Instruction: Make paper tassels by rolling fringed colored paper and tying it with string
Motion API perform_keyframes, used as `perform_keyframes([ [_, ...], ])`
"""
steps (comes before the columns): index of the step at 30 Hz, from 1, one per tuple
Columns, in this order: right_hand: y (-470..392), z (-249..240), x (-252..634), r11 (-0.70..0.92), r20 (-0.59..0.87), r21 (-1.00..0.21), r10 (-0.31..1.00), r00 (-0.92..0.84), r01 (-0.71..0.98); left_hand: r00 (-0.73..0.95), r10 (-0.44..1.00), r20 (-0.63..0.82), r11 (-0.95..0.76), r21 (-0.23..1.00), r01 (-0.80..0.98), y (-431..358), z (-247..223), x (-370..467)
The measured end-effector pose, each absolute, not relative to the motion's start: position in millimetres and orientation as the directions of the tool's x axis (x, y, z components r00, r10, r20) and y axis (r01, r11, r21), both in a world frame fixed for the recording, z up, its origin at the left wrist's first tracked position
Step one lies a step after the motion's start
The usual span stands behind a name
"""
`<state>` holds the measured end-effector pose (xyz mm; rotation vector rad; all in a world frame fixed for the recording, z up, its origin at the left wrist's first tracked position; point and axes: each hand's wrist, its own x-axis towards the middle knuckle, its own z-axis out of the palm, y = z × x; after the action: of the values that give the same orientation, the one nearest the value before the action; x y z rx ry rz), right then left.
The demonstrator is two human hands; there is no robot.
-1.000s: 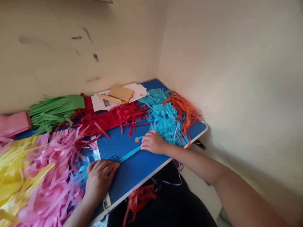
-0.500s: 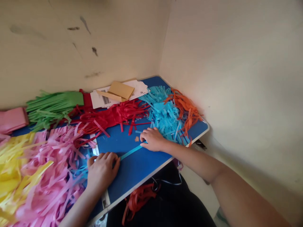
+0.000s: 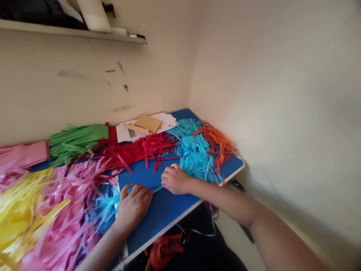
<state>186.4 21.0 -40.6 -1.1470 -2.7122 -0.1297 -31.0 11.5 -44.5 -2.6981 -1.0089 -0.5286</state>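
A narrow, twisted-looking blue paper strip [image 3: 158, 189] stretches between my two hands just over the blue tabletop [image 3: 158, 218]. One end disappears under the curled fingers of my left hand [image 3: 135, 205], which rests low on the table. My right hand [image 3: 175, 180] pinches the other end, a short way up and to the right. Loose blue paper fringe [image 3: 108, 205] fans out to the left of my left hand. Beyond my right hand is a heap of light-blue fringed paper [image 3: 194, 152]. My fingertips are partly hidden from above.
Pink fringe [image 3: 62, 210] and yellow fringe [image 3: 19, 207] cover the left side. Behind lie green fringe [image 3: 79, 141], red fringe [image 3: 138, 150] and white sheets [image 3: 166, 122] with folded brown card [image 3: 149, 123]. Orange fringe [image 3: 221, 148] sits by the right wall. A shelf [image 3: 70, 37] hangs above.
My hands have come closer together, so less of the blue strip shows between them. The view has tilted up, bringing the shelf into sight.
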Motion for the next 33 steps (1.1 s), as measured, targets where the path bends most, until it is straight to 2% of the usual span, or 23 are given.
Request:
perform_keyframes([
  [6, 4, -56, 170, 0.697, 0.364, 0.085, 0.644, -0.673, 0.712, 0.704, 0.557, 0.441, -0.755, -0.085, 0.650, 3, -54, -44],
  [12, 6, -69, 206, 0.693, 0.384, -0.007, 0.667, -0.638, 0.720, 0.700, 0.554, 0.450, -0.760, -0.069, 0.646, -4, -77, -75],
  [15, 10, -66, 214, 0.698, 0.322, -0.074, 0.692, -0.646, 0.712, 0.668, 0.590, 0.453, -0.761, 0.036, 0.648, -2, -80, -80],
  [19, 13, -62, 214, 0.627, 0.224, -0.220, 0.778, -0.586, 0.747, 0.574, 0.696, 0.431, -0.707, 0.273, 0.652, 4, -78, -78],
  [22, 15, -59, 210, 0.560, 0.166, -0.272, 0.829, -0.535, 0.783, 0.522, 0.748, 0.410, -0.659, 0.360, 0.661, 3, -75, -73],
  [27, 20, -49, 203, 0.485, 0.054, -0.306, 0.868, -0.494, 0.819, 0.463, 0.810, 0.359, -0.572, 0.314, 0.758, -1, -70, -62],
  [33, 28, -35, 193, 0.391, -0.074, -0.297, 0.900, -0.429, 0.871, 0.457, 0.866, 0.204, -0.485, 0.111, 0.868, 0, -58, -48],
])
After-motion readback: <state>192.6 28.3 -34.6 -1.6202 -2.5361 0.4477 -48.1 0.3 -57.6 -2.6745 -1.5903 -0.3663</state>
